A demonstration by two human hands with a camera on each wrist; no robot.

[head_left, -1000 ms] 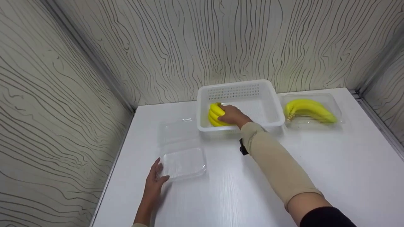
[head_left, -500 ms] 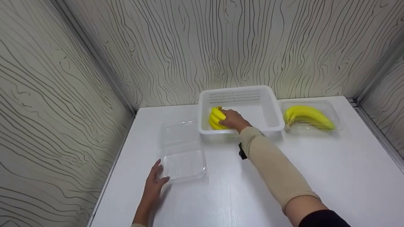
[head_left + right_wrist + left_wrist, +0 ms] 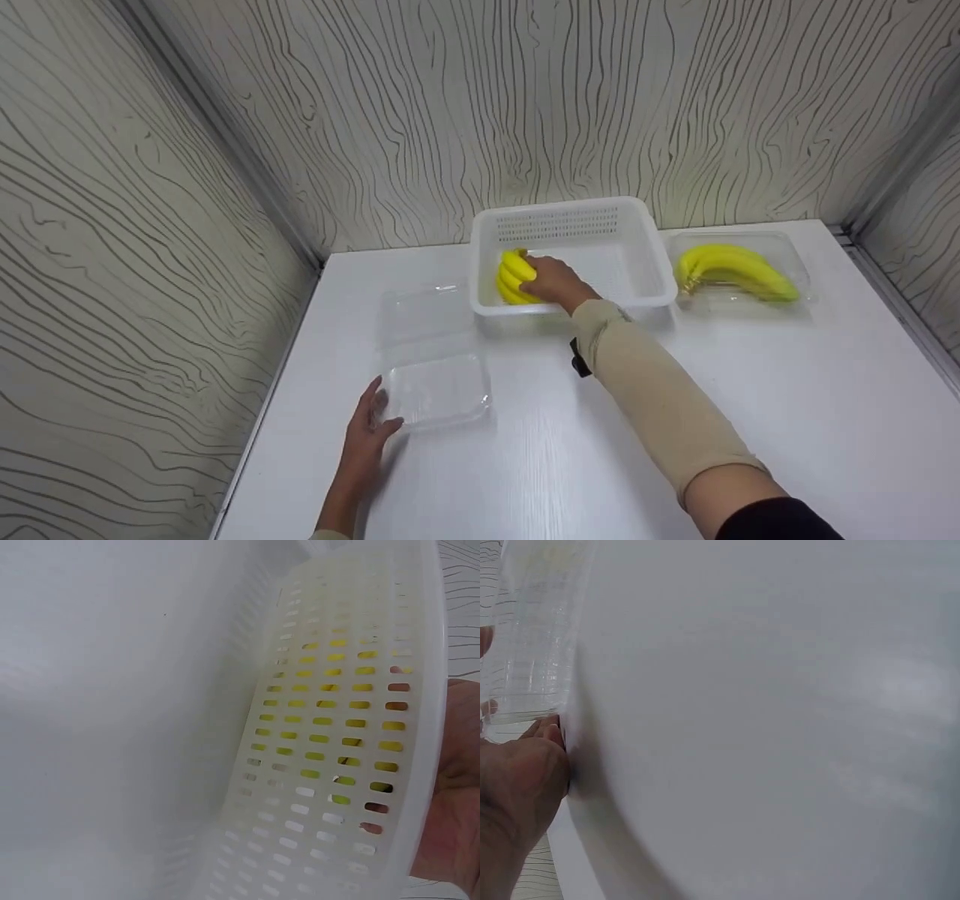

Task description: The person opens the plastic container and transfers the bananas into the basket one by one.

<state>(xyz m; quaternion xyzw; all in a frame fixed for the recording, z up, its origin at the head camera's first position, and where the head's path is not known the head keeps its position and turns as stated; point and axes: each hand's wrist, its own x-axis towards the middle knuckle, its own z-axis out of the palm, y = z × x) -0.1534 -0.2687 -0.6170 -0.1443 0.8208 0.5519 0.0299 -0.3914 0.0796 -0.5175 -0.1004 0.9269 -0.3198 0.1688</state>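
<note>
1. Bunch of bananas is lying inside the white basket, close to the basket's front left corner, with the basket standing near the back edge of the white surface.
2. The right hand is gripping the bunch from its right side, fingers and thumb closing narrowly round it; in the right wrist view, yellow is showing through the slots of the basket wall, with parts of the hand beside it.
3. The left hand is spreading its thumb and fingers fairly wide, touching the left end of a clear container without curling round it.
4. That container is lying unfolded towards the left edge of the surface, its lid half pointing to the back edge.
5. Other bananas are resting in a second clear box, just right of the basket, near the surface's back right corner.
6. A beige sleeve is covering most of the right forearm.
</note>
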